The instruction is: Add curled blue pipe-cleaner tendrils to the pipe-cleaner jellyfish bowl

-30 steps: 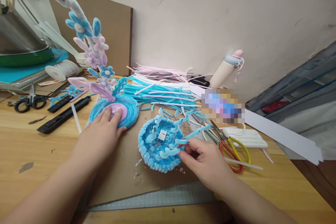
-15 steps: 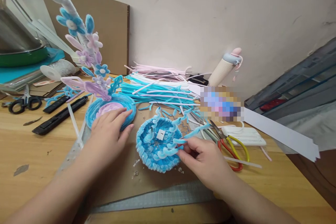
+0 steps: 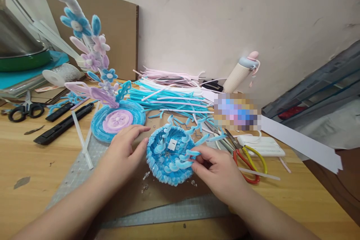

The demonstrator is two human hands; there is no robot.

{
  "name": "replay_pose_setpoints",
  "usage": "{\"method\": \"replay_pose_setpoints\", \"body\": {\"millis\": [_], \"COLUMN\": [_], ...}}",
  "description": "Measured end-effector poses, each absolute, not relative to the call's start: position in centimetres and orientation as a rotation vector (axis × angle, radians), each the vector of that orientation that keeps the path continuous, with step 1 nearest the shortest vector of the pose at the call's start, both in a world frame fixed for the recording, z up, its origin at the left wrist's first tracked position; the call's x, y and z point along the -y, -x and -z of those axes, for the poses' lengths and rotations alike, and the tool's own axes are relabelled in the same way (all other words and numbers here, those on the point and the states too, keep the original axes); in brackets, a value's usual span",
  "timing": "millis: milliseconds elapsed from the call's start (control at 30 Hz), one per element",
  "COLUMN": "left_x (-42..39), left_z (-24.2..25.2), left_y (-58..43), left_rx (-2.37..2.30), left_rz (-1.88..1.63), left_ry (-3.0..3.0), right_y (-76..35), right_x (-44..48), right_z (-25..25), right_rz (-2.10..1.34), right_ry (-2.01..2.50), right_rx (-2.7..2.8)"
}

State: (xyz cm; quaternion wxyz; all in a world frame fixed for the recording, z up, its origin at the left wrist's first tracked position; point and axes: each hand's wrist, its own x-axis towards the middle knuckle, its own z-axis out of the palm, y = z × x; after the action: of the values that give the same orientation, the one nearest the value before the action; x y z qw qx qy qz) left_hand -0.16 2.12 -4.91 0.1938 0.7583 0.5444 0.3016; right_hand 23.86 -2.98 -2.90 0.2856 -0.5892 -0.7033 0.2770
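A blue fuzzy bowl shape (image 3: 160, 174) made of pipe cleaners lies with its hollow side up on a brown cardboard sheet (image 3: 126, 202). Inside it sits a small white square piece (image 3: 172, 144). Curled blue pipe cleaners (image 3: 177, 165) rise from its inside and rim. At the right rim, my right hand (image 3: 215, 165) pinches one curl between thumb and fingers. My left hand (image 3: 126, 148) hovers by the left rim with thumb and fingers apart, holding nothing. Clear beads (image 3: 145, 175) hang or lie along the bowl's lower edge; which of the two I cannot tell.
Behind my left hand stands a white stem with flowers (image 3: 91, 41) on a round blue base (image 3: 98, 129). Blue, white and pink pipe cleaners (image 3: 168, 97) are piled at the back. Pliers (image 3: 253, 157) lie right; scissors (image 3: 26, 108) and a black cutter (image 3: 64, 123) lie left.
My left hand has moved right and slightly down, from over the round blue base to the bowl's left rim. My right hand stays on the curl.
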Motion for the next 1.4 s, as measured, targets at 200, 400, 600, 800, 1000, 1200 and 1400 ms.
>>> {"method": "replay_pose_setpoints", "body": {"millis": [200, 400, 600, 800, 1000, 1200, 1400], "left_x": [-2.24, -2.19, -2.14, -2.16, -2.14, -2.14, -2.1], "left_z": [4.85, 4.71, 4.86, 4.93, 4.9, 5.09, 4.89], "left_y": [0.24, 0.17, 0.14, 0.21, 0.11, 0.24, 0.17], "left_rx": [-1.537, -1.543, -1.548, -1.558, -1.555, -1.553, -1.545], "left_rz": [-0.853, -0.846, -0.834, -0.827, -0.824, -0.824, -0.812], "left_ry": [-2.087, -2.053, -2.029, -2.023, -2.028, -2.017, -2.014], "right_y": [-23.99, -24.21, -24.19, -23.98, -23.89, -23.97, -23.97], "right_x": [3.24, 3.3, 3.3, 3.2, 3.22, 3.13, 3.19], "right_z": [2.97, 3.0, 2.85, 2.7, 2.49, 2.46, 2.48], "right_rz": [-0.697, -0.699, -0.703, -0.688, -0.694, -0.703, -0.711], "right_ry": [1.563, 1.582, 1.578, 1.568, 1.572, 1.574, 1.579], "right_rx": [1.915, 1.921, 1.909, 1.915, 1.922, 1.918, 1.911]}}
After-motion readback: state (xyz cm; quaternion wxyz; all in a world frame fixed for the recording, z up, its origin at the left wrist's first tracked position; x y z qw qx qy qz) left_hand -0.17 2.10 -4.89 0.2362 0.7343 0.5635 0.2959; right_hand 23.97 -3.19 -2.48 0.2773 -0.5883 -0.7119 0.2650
